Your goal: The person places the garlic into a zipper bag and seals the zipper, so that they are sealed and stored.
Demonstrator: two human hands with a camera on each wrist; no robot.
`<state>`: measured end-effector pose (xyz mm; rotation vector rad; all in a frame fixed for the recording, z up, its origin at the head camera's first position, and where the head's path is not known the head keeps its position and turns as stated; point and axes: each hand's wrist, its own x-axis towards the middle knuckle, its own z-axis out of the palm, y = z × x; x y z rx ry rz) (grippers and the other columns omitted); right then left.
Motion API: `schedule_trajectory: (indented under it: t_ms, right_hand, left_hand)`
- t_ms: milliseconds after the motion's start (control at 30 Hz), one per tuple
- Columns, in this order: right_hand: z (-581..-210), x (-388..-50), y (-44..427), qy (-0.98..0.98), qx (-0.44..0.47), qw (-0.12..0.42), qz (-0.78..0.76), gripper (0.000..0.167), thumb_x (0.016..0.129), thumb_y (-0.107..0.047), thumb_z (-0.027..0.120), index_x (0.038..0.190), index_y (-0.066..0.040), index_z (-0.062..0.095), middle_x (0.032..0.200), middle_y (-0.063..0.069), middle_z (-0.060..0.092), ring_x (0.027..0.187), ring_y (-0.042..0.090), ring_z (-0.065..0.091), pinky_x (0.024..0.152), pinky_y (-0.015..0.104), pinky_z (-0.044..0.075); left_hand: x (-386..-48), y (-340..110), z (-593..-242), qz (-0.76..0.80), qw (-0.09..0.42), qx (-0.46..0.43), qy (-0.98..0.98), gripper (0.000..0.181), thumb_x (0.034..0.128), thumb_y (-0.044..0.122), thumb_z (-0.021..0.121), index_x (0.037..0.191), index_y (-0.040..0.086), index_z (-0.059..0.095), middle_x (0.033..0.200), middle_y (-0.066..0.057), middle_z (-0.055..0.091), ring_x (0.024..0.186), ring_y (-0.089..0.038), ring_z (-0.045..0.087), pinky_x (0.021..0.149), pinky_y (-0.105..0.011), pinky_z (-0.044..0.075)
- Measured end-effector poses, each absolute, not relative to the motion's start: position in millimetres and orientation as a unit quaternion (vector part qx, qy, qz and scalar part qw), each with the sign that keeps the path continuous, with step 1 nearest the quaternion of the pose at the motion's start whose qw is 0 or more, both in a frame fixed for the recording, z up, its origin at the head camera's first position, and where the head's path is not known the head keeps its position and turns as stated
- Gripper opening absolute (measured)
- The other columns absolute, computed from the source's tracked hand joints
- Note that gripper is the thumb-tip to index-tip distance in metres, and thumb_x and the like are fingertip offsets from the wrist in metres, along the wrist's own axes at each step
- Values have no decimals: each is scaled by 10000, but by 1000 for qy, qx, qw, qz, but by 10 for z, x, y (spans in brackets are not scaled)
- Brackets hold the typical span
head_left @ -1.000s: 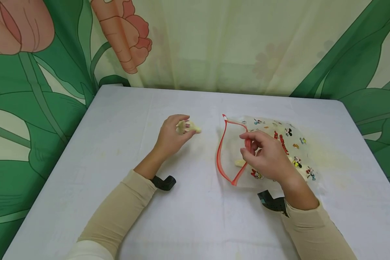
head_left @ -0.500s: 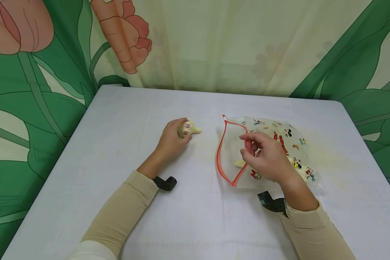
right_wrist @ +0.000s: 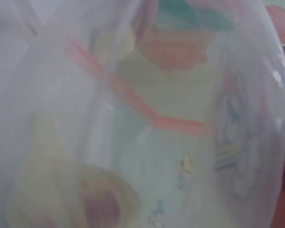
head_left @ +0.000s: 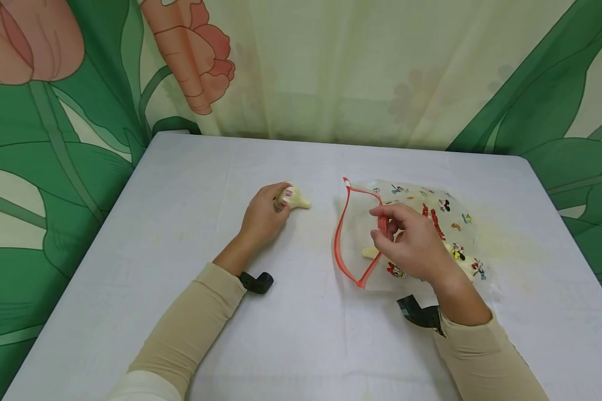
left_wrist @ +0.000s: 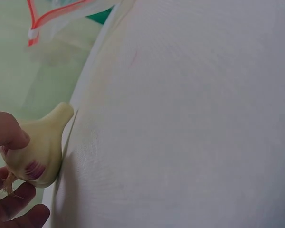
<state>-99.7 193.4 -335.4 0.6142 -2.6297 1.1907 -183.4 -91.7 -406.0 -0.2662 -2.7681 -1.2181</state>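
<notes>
In the head view my left hand (head_left: 263, 216) holds a pale garlic bulb (head_left: 294, 198) by its round end, over the middle of the table, the stem pointing right. The left wrist view shows thumb and fingers on this garlic bulb (left_wrist: 40, 147), which has purple streaks and small roots. My right hand (head_left: 415, 240) pinches the red zip edge of a clear plastic zip bag (head_left: 431, 195) printed with cartoon figures. The bag's mouth gapes toward the left. Through the hazy plastic in the right wrist view, a garlic bulb (right_wrist: 102, 204) and another pale bulb shape (right_wrist: 40, 185) show.
A white cloth covers the table (head_left: 281, 334). Behind it hangs a pale curtain (head_left: 331, 72) with large green leaves and pink flowers. Black wrist cameras sit on the left wrist (head_left: 256, 283) and the right wrist (head_left: 418, 312).
My left hand has moved from spread fingers around the garlic bulb to a grip on its round end, and the bulb has turned slightly. The right hand and bag stay put.
</notes>
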Motion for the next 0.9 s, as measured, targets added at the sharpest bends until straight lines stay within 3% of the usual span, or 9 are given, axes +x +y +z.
schedule_trajectory:
  t_ms: [367,600,900]
  right_hand:
    - [-3365,-995,1939,-887,208,96,401,262,839,68,685,1096,20,666,830,7,553,712,134,528,574,203,443]
    - [-3358,-999,1937,-889,205,98,398,259,838,67,682,1091,15,670,815,4,551,706,137,523,568,206,433]
    - [-3357,-1011,1939,-887,208,100,400,259,834,61,683,1087,8,673,798,-5,558,690,127,528,538,204,426]
  left_hand:
    - [-1847,-805,-4100,-363,75,-79,-925,439,901,151,702,1332,128,620,1312,-146,574,1192,-293,541,897,-445,476]
    - [-1807,-804,-4051,-409,51,-75,-908,481,877,106,668,1340,24,566,1281,-156,590,1147,-284,582,912,-423,479]
    - [-1634,-684,-3735,-452,49,-180,-872,425,877,92,734,1271,-13,615,1305,-174,551,1057,-268,625,901,-372,493]
